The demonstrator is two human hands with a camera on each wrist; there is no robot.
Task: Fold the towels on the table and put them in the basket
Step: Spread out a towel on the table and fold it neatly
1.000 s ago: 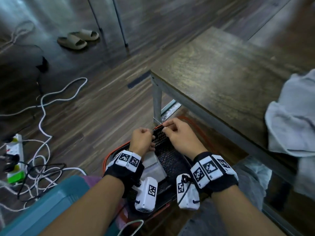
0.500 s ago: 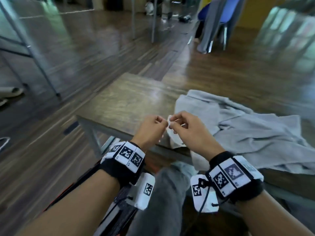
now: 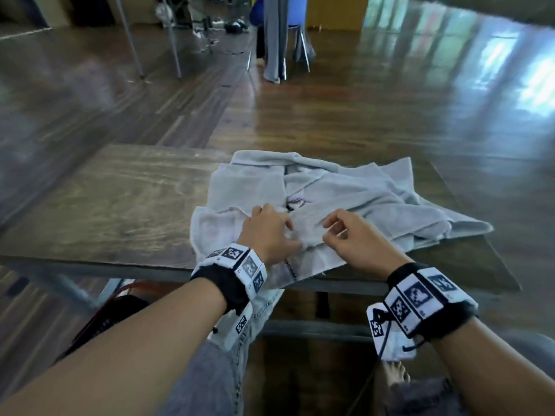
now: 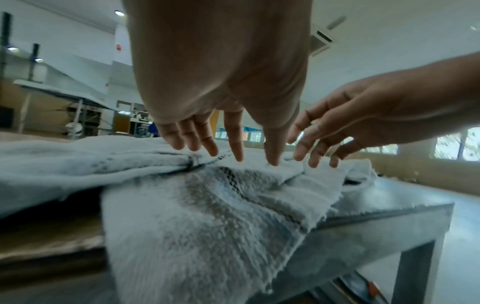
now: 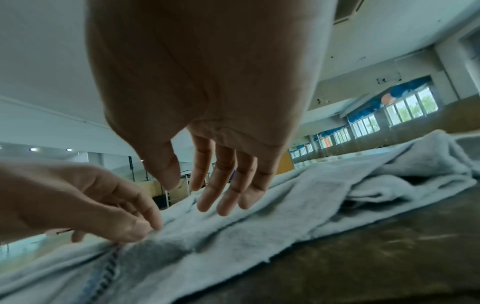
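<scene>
Fingers of the left hand (image 3: 267, 232) lie spread and straight, tips touching the crumpled pale grey terry towels (image 3: 345, 199) heaped on the dark wooden table (image 3: 105, 205); right hand (image 3: 357, 238) hovers just beside, fingers loosely apart, holding nothing.

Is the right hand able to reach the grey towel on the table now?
Probably yes: the right hand hangs open just above the grey towel, and nothing lies between them.
</scene>
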